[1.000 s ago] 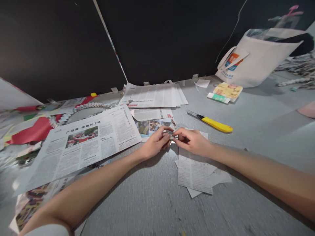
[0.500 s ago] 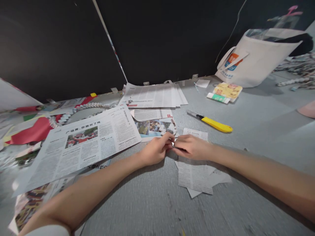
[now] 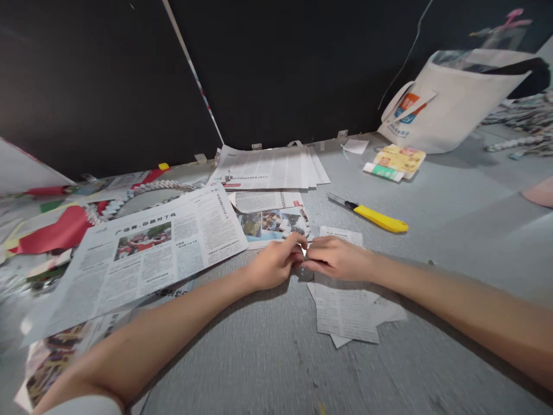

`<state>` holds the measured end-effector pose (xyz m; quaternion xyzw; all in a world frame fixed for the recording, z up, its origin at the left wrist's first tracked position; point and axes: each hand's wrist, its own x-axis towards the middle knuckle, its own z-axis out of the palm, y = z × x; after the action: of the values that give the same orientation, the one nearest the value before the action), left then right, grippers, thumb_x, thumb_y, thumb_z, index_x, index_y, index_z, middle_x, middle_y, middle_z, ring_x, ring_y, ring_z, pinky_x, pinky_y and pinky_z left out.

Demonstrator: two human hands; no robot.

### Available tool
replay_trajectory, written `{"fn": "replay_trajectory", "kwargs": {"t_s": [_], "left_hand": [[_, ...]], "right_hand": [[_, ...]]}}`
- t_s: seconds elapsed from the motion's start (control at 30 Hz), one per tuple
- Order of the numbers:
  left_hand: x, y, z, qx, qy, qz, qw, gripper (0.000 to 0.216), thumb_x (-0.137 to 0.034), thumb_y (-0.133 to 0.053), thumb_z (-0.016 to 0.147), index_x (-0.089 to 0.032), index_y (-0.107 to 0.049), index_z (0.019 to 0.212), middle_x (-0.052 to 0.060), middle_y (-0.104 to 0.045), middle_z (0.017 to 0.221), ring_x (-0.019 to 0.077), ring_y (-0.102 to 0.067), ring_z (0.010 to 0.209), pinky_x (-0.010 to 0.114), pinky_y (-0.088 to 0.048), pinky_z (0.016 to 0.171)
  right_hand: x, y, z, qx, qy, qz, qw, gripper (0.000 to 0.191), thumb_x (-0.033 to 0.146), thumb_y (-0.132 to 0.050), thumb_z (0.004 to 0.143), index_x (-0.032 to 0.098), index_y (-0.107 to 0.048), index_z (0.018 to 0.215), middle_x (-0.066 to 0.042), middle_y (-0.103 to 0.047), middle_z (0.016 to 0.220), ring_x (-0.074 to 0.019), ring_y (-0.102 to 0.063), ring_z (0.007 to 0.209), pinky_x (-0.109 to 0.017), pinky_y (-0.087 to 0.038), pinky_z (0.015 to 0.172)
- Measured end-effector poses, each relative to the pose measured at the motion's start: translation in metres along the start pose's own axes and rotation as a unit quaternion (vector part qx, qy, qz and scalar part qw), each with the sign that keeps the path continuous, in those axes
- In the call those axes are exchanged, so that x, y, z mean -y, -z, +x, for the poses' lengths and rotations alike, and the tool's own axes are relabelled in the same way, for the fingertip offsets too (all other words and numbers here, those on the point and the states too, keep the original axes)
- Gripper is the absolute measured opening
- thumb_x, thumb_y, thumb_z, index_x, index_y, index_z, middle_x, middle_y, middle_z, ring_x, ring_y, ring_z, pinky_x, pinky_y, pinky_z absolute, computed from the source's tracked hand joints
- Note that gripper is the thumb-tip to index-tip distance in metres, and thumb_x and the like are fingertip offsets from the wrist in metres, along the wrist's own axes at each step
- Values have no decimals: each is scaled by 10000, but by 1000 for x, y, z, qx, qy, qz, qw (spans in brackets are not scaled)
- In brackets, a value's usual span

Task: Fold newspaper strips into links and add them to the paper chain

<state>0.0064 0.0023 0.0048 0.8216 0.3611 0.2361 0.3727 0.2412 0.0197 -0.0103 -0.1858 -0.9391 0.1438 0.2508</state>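
Observation:
My left hand (image 3: 275, 264) and my right hand (image 3: 339, 257) meet fingertip to fingertip above the grey table. Both are closed in a pinch on a small piece of paper (image 3: 304, 252), which the fingers mostly hide; only a white bit shows between them. Cut newspaper pieces (image 3: 347, 314) lie in a loose stack under and in front of my right hand. Just beyond the hands is a colour-printed newspaper sheet (image 3: 261, 225), with a small folded paper chain (image 3: 305, 218) at its right edge. A yellow utility knife (image 3: 380, 219), blade out, rests beyond my right hand.
A large newspaper sheet (image 3: 147, 259) covers the left side. Behind it are red paper (image 3: 71, 230) and a curved folded-paper chain (image 3: 151, 187). More newspaper (image 3: 268, 167) lies by the black panel (image 3: 302, 69). A white bag (image 3: 453, 104) and a yellow card (image 3: 400, 158) are at the right.
The top cut newspaper piece under my right hand has shifted and turned slightly to the right. Both hands stay in nearly the same place, with small finger movements.

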Motion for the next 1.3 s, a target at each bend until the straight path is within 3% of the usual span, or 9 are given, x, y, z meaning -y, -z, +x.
{"fn": "replay_trajectory", "kwargs": {"t_s": [0.2, 0.3, 0.4, 0.53, 0.6, 0.8, 0.9, 1.1, 1.3], "left_hand": [[-1, 0, -1, 15, 2, 9, 1000, 160, -202, -497, 1008, -241, -526, 1161, 6, -677, 827, 170, -605, 707, 290, -432, 697], [-6, 0, -2, -10, 5, 11, 1000, 146, -282, -462, 1069, -242, -538, 1188, 27, -700, 890, 186, -633, 771, 307, -445, 730], [-8, 0, -2, -85, 22, 28, 996, 160, -319, -445, 1091, -241, -554, 1179, 47, -708, 972, 204, -650, 860, 337, -468, 803], [-3, -2, 2, -223, 24, 101, 969, 139, -171, -473, 1013, -225, -566, 1102, 86, -675, 1091, 249, -619, 1051, 398, -476, 949], [2, -3, 5, -257, 36, 159, 952, 225, -109, -498, 950, -218, -570, 1134, 111, -648, 1198, 286, -568, 1190, 461, -436, 1059], [7, -6, 9, -202, 103, 216, 950, 328, -218, -577, 978, -213, -560, 1305, 137, -606, 1452, 364, -468, 1375, 560, -346, 1145], [6, -5, 9, -171, 99, 213, 957, 314, -251, -580, 998, -222, -576, 1310, 123, -627, 1427, 360, -478, 1360, 557, -348, 1136], [12, -4, 9, -176, 87, 212, 958, 376, -378, -687, 979, -240, -610, 1319, 110, -622, 1293, 342, -520, 1245, 539, -387, 1107], [14, -5, 9, -170, 81, 206, 960, 278, -369, -723, 961, -224, -676, 1194, 98, -599, 1190, 322, -519, 1188, 522, -393, 1101]], "right_hand": [[0, -1, -2, 13, -4, 8, 1000, 420, 309, -435, 1138, 180, -681, 822, -23, -620, 700, -158, -542, 660, -299, -398, 644], [1, 0, -1, -9, -21, 7, 1000, 409, 295, -453, 1121, 178, -662, 790, -17, -596, 675, -149, -514, 631, -302, -378, 634], [2, 1, 1, -39, -33, 4, 999, 412, 289, -473, 1109, 184, -636, 747, -4, -565, 638, -143, -484, 601, -308, -356, 626], [4, 1, 2, -39, -21, 7, 999, 420, 295, -487, 1105, 197, -609, 714, 11, -535, 603, -137, -445, 572, -308, -336, 614], [4, 1, 3, -38, -17, 7, 999, 422, 302, -488, 1106, 201, -605, 713, 13, -530, 602, -137, -438, 571, -308, -332, 611], [3, 1, 2, -31, -21, 0, 999, 416, 315, -484, 1112, 196, -621, 737, 9, -535, 613, -141, -447, 580, -311, -341, 619], [3, 1, 2, -28, -20, -4, 999, 409, 315, -487, 1110, 196, -631, 747, 7, -545, 618, -139, -454, 581, -307, -342, 623], [5, 2, 3, -30, -23, -3, 999, 415, 312, -480, 1115, 197, -624, 743, 9, -548, 619, -138, -459, 585, -308, -348, 630], [5, 3, 3, -45, -19, 15, 999, 395, 308, -488, 1122, 196, -621, 766, 1, -572, 674, -141, -495, 633, -297, -398, 657]]}}
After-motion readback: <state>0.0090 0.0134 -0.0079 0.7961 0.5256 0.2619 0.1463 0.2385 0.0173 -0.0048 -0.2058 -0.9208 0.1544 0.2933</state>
